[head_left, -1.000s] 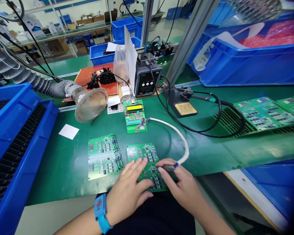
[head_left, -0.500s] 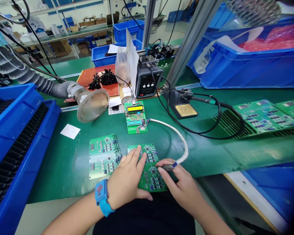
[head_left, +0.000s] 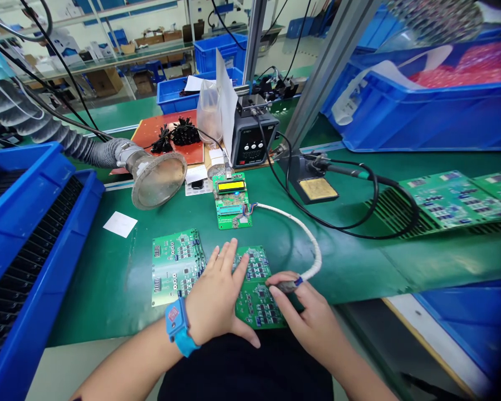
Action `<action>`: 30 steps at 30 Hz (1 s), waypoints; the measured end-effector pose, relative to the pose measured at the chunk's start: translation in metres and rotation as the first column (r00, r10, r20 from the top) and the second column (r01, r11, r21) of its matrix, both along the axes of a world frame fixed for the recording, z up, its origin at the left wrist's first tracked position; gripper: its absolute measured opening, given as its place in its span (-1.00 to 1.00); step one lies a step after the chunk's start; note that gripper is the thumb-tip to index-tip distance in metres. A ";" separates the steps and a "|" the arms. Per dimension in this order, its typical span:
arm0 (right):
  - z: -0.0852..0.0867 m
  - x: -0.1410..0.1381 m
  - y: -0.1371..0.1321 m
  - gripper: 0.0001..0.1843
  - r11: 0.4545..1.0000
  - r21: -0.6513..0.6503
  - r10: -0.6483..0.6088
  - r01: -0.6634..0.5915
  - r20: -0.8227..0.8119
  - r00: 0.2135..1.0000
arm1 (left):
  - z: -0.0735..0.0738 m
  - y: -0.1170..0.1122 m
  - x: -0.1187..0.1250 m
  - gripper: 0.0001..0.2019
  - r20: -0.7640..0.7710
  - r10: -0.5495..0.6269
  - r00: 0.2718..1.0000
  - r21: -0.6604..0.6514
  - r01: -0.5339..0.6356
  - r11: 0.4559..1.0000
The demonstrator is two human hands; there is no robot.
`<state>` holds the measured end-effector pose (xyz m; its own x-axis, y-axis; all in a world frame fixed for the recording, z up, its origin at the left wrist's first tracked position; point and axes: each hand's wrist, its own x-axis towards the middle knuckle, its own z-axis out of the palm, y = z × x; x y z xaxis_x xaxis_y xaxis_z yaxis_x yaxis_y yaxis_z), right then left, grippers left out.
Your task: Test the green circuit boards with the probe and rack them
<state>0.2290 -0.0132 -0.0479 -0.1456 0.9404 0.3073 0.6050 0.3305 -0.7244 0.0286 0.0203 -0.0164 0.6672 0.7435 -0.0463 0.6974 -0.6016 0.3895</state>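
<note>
Left hand [head_left: 217, 295] slides left, fingers spread flat on the circuit board [head_left: 259, 305]. Right hand [head_left: 304, 318] pinches the white-cabled probe [head_left: 287, 286]!

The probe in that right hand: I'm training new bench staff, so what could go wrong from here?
The probe in the right hand sits close to the components on the board, so a slip might short or knock one. The left hand rests on that board, and its pressure could stress parts. The blue wrist strap shows no visible cord, so grounding can't be confirmed.
</note>
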 end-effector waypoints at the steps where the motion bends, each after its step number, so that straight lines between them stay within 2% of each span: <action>1: 0.000 0.000 0.000 -0.90 1.000 0.003 0.000 0.000 0.001 1.000 | 0.001 0.000 0.000 0.31 -0.011 0.007 1.000 -0.009 -0.007 1.000; 6: 0.001 0.001 0.000 -0.90 1.000 0.003 0.004 -0.004 0.000 1.000 | 0.003 0.001 0.003 0.36 -0.064 0.046 0.997 -0.080 -0.051 0.995; 16: 0.002 0.000 0.000 -0.91 1.000 0.007 0.010 -0.010 0.012 1.000 | 0.007 0.001 0.006 0.35 -0.089 0.054 0.995 -0.104 -0.063 0.993; 23: -0.001 0.001 -0.001 -0.90 1.000 0.015 0.009 -0.010 0.017 1.000 | 0.018 0.004 0.009 0.35 -0.179 0.042 0.983 -0.188 -0.076 0.979; 30: -0.002 0.000 -0.001 -0.90 1.000 -0.015 0.004 -0.004 -0.004 1.000 | 0.015 0.004 0.008 0.34 -0.166 0.043 0.985 -0.160 -0.070 0.985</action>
